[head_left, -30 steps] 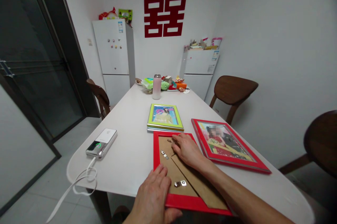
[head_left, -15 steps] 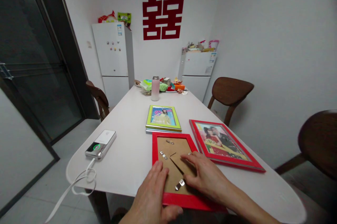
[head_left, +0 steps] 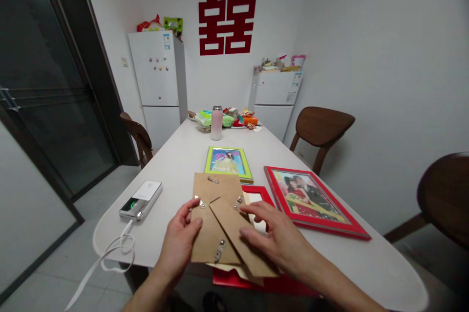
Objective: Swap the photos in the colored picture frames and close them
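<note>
My left hand (head_left: 179,234) pinches the left edge of a brown picture-frame backing board (head_left: 205,246), thumb on top. The board has metal turn clips (head_left: 220,251) and a slanted stand flap (head_left: 238,234). It is lifted out of a red picture frame (head_left: 258,189), with cream and white sheets (head_left: 256,226) showing beneath it. My right hand (head_left: 280,234) is over the board's right side, thumb and index finger apart, near the right clip and the flap; whether it touches them is hard to tell.
A red framed photo (head_left: 311,197) lies to the right, and a lime-green framed photo (head_left: 229,161) lies beyond the board. A power bank (head_left: 142,199) with a white cable is at the left. Farther back stands a pink bottle (head_left: 216,123) before assorted packages (head_left: 234,119). Chairs (head_left: 324,123) flank the table.
The backing board has come up out of the red frame and shifted left, exposing sheets underneath. My left hand moved from the frame's lower left to the board's edge.
</note>
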Available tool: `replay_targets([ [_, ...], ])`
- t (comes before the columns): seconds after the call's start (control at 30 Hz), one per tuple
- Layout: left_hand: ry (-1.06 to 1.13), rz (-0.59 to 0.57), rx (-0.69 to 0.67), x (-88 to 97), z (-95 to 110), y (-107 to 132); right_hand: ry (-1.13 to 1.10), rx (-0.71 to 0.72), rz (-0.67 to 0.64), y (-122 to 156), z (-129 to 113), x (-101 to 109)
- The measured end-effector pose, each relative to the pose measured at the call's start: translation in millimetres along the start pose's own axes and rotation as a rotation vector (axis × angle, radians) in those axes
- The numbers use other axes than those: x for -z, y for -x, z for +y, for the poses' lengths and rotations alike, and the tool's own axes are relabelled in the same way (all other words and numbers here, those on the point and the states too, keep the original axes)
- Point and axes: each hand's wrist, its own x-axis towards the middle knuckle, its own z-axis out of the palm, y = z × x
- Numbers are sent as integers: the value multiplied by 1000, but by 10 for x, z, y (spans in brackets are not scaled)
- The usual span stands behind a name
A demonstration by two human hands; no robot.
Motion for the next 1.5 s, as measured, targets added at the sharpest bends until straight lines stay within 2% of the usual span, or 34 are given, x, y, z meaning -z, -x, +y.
replay_targets([
  [0.13,31,6,40,201,53,-7,9,-103,3,34,221,-13],
  [0.23,39,-2,56,187,-41,-1,-6,-118,-24,79,288,-51],
  [0.37,74,-40,83,83,-155,16,9,-45,-27,141,273,-101],
  [0.5,116,-74,100,79,-139,36,34,25,-93,226,270,-112],
  [0.67,113,46,114,115,-92,50,53,60,-115,388,215,-110],
  [0.8,180,114,162,84,-87,56,45,92,-134,470,219,-193],
  [1.0,239,-17,217,66,-104,54,60,162,-44,483,327,-326],
  [1.1,229,-10,222,94,-88,52,60,188,-5,503,377,-308],
  [1.27,167,72,197,224,36,36,155,201,64,505,497,-149],
  [1.37,80,116,170,371,125,17,238,220,26,490,577,-29],
  [1.5,-22,198,139,572,181,-24,286,150,-2,471,632,30],
])
